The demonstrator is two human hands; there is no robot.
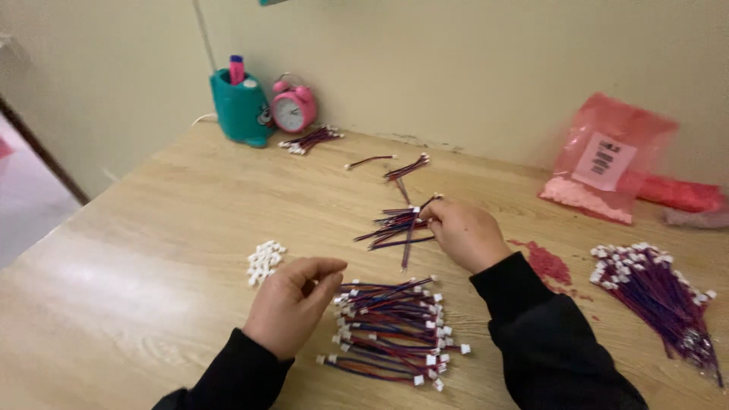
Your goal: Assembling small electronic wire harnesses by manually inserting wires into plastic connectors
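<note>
My left hand point(292, 300) rests on the wooden table point(152, 228), fingers pinched together, just right of a small heap of white plastic connectors point(264, 261); whether it pinches one is unclear. Beside it on the right lies a pile of red-and-blue wire leads with white connectors point(395, 326). My right hand point(465, 231) reaches forward and pinches the end of one wire lead point(410, 239) in a loose bunch of bare-ended leads point(395, 224). Both arms wear black sleeves.
A large bundle of finished leads point(657, 292) lies at the right. Pink plastic bags point(611, 156) lean on the wall, with pink crumbs point(548, 262) spilled nearby. A teal pen holder point(241, 108), pink alarm clock point(294, 108) and smaller wire bunches point(310, 140) sit at the back.
</note>
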